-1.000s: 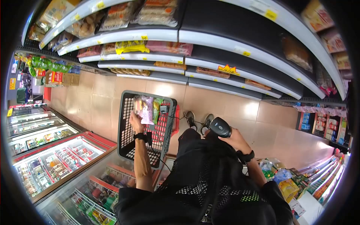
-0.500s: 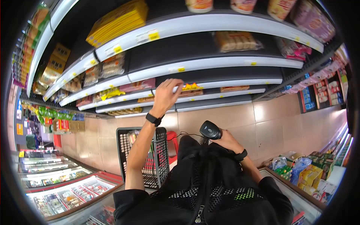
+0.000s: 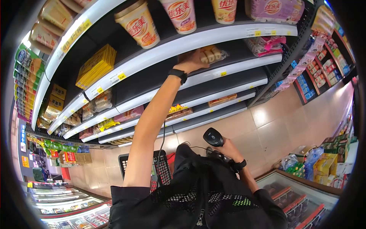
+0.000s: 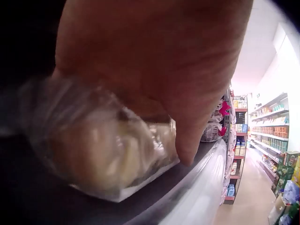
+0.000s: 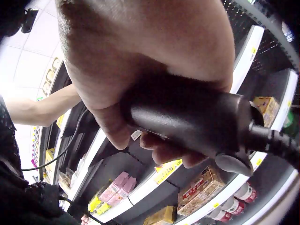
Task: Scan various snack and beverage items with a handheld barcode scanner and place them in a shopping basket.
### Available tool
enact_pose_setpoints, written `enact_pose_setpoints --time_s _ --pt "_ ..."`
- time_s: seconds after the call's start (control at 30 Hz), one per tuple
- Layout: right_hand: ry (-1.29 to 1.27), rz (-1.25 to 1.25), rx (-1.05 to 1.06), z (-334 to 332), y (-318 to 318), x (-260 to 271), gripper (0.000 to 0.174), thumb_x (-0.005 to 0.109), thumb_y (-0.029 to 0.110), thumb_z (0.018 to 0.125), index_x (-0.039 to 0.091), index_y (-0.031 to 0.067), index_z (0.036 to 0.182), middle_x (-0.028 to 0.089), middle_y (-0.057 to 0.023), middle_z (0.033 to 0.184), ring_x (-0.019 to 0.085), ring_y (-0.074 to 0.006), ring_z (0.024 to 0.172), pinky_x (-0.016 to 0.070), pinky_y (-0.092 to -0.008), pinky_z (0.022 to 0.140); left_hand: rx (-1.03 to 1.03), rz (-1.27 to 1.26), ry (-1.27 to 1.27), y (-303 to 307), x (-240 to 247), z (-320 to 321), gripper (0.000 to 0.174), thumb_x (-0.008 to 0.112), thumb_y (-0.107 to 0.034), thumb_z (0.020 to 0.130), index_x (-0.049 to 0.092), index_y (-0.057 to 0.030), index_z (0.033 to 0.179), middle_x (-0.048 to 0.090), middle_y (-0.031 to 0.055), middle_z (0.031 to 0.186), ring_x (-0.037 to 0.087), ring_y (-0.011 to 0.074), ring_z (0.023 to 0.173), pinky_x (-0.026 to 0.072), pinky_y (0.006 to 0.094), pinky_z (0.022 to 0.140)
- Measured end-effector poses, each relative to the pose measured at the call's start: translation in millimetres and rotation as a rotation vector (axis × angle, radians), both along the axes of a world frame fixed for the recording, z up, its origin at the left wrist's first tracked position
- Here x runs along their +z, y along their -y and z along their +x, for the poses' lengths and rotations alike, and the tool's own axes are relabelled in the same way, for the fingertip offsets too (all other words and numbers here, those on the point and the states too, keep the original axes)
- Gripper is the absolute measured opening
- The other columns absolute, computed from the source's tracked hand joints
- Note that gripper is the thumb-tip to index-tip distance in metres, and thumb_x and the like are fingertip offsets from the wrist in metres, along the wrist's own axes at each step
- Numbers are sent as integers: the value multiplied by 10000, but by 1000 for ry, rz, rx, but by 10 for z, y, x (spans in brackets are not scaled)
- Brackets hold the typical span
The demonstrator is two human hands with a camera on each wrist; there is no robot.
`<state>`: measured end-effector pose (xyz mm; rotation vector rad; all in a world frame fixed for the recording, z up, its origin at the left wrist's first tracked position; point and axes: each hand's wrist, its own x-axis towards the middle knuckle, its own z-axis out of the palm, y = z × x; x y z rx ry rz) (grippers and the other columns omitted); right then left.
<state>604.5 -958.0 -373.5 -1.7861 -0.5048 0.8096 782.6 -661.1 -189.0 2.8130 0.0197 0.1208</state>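
My left hand [image 3: 193, 61] reaches onto a dark shelf and grips a clear plastic bag of bread rolls [image 3: 213, 54]. In the left wrist view, the thumb side of the hand [image 4: 154, 56] comes down along the crinkled bag [image 4: 103, 154], close over the shelf surface; the other fingers are hidden behind the palm. My right hand [image 3: 231, 150] holds a black barcode scanner [image 3: 213, 136] low in front of the body. From the right wrist view, fingers wrap its handle [image 5: 183, 117], and a cord [image 5: 276, 140] leaves the handle's end.
Paper drink cups [image 3: 139, 26] stand on the shelf above, with yellow packets [image 3: 97, 65] to the left. A pink-wrapped pack [image 3: 265, 45] lies right of the bread. Below stands a dark shopping basket [image 3: 164, 168] beside the legs; a freezer [image 3: 297, 198] lies behind right.
My left hand has left the basket, reached up and forward past the lower shelves, and taken hold of the bagged bread. The view has shifted toward the shelves. The scanner stays in my right hand.
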Motion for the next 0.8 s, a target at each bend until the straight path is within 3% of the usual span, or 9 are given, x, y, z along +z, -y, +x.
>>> enact_pose_setpoints --time_s 0.07,0.13,0.27,0.33,0.57,0.67,0.77,0.8 --pt "-2 26 -42 -28 -3 1 411 748 186 744 626 -12 1084 680 -197 977 669 -304 933 503 -369 803 -12 -8 67 -46 -74 -6 995 762 -442 629 293 -89 1432 490 163 1343 416 336 1287 324 430 1069" --pt "24 27 -58 -66 26 -80 396 756 137 742 628 -12 1085 692 -127 954 641 -164 892 495 -329 808 -18 -66 16 -44 35 -46 972 770 -418 642 309 -86 1430 490 173 1344 426 342 1277 339 437 1061" --pt "-29 9 -3 -85 38 -265 407 759 124 732 625 -19 1088 694 -130 969 653 -180 907 495 -334 816 27 -60 4 11 76 -194 925 766 -400 665 331 -127 1435 498 181 1331 440 358 1260 354 452 1051" --pt "-25 33 3 -80 38 -264 406 758 120 731 625 -20 1088 694 -129 970 650 -176 901 495 -333 816 -12 197 263 15 -15 -272 842 764 -375 686 387 -176 1412 537 178 1275 483 367 1205 384 462 1015" --pt "-64 87 0 -27 71 -255 406 752 108 730 623 -24 1090 691 -130 971 646 -173 897 495 -326 819 59 247 489 30 -94 -487 792 792 -349 676 450 -213 1376 563 168 1202 504 356 1151 383 474 987" --pt "-27 55 8 -18 63 -184 411 749 110 736 617 -30 1099 690 -141 976 650 -186 913 494 -327 825 -41 202 549 75 -50 -635 815 814 -330 646 456 -229 1371 542 152 1219 503 347 1134 379 488 981" --pt "-1 67 8 -32 39 -314 417 752 121 739 614 -40 1099 688 -154 989 648 -187 920 493 -330 828 -282 171 610 171 -140 -933 856 857 -266 581 475 -259 1347 475 127 1295 488 317 1143 367 530 984" --pt "-8 68 7 -50 29 -330 417 752 121 739 614 -40 1099 688 -154 989 648 -187 920 493 -330 828 -348 163 612 198 -165 -1054 887 871 -276 560 470 -222 1349 478 141 1290 479 331 1163 349 537 1020"
